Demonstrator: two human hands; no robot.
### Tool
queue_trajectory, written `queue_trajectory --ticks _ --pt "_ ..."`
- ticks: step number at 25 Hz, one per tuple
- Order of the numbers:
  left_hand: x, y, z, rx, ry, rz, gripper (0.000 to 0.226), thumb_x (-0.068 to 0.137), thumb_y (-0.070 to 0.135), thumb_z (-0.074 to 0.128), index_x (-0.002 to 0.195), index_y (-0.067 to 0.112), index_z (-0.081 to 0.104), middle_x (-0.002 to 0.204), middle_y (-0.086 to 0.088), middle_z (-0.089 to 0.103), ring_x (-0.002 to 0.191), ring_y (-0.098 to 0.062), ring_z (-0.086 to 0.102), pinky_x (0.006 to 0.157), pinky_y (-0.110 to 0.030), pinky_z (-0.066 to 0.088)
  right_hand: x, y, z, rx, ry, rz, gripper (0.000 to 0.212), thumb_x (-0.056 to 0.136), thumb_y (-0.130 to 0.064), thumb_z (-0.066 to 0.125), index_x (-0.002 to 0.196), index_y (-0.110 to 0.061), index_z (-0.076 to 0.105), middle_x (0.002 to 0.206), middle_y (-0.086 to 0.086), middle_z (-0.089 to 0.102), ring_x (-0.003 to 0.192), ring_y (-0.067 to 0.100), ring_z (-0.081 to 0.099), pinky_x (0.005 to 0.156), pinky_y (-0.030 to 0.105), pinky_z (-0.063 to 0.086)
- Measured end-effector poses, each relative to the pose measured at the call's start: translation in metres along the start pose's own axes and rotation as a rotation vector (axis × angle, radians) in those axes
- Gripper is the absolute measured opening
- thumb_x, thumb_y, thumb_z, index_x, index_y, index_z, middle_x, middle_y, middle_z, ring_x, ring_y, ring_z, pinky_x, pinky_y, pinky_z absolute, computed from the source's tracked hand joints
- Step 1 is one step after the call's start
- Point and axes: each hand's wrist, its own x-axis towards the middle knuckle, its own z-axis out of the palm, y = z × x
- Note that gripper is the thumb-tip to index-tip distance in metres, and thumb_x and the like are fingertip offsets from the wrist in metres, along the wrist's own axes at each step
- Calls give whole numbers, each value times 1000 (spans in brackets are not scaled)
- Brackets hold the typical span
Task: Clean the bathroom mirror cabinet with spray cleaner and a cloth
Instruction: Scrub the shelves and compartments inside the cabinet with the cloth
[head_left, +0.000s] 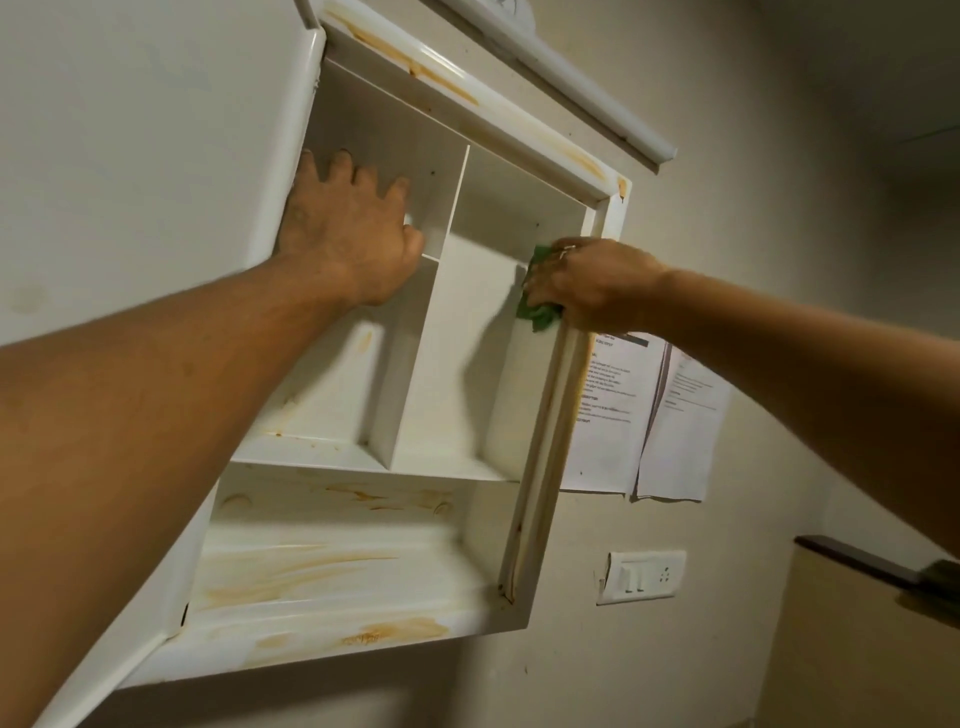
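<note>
High on the wall, cabinet (535, 493): hanging with its inside laid bare; wiping is under way, and I am judging the job well short of done.
Door (130, 156): standing swung open to the left, its mirror side facing away, so I cannot tell whether the glass is clean.
Bottom shelf (322, 566): showing orange-brown streaks across its floor and front lip. It is looking untouched and is probably the heaviest work left.
Top rim (452, 88): carrying the same brownish runs along its length, also waiting for a wipe.
Right compartment (467, 338): looking whiter than the shelf below; the wiping is happening at its right wall.
Left hand (348, 234): reaching up on a long, nearly straight arm, fingers spread and mostly straight. The palm is lying against the left edge where door meets cabinet, holding nothing and seemingly bracing the door.
Right hand (597, 288): coming in from the right with the wrist level, fingers curling round the cloth and pressing it to the right compartment's inner wall, just inside the front rim.
Cloth (540, 314): green, bunched, poking out above and below the gripping fingers — touching the wall, a little blurred.
Spray: not appearing anywhere in view.
</note>
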Motion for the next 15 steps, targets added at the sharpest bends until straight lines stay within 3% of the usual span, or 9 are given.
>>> queue_trajectory --ticks 3,5,7,9,12,15 --pt "0 0 -2 3 -4 -5 73 92 46 11 151 13 39 145 -24 50 137 -44 41 117 -61 27 -5 -57 15 60 73 182 30 99 -17 45 121 -14 66 112 5 69 103 24 66 96 40 54" --pt "0 0 -1 3 -6 -1 69 96 46 15 153 14 37 147 -25 49 138 -44 40 119 -62 25 -35 -127 34 185 -39 76 29 101 -13 43 121 -10 64 109 9 68 100 26 66 91 42 57" --pt "0 0 -1 -25 -11 2 64 100 45 21 155 15 34 149 -24 47 140 -44 38 119 -62 24 -67 -179 46 227 -46 -99 29 101 -15 43 119 -14 67 113 6 69 109 25 64 108 44 47" --pt "0 0 -1 -37 -17 -9 63 101 45 21 156 15 32 151 -24 46 141 -43 37 119 -61 24 -68 -165 35 264 -90 -204 32 103 -18 41 120 -19 68 119 2 68 117 22 60 113 41 40" --pt "3 -1 -2 -39 -19 12 63 102 46 21 157 16 31 153 -23 44 143 -44 36 119 -62 24 -41 -89 18 204 -147 -287 32 103 -27 41 124 -27 65 126 -3 64 122 21 56 106 43 46" --pt "3 -3 1 -16 -18 6 65 101 47 20 157 15 31 152 -24 45 142 -44 37 118 -62 25 -17 -12 4 118 45 -29 36 99 -28 39 126 -29 63 127 -3 64 121 23 59 104 45 50"
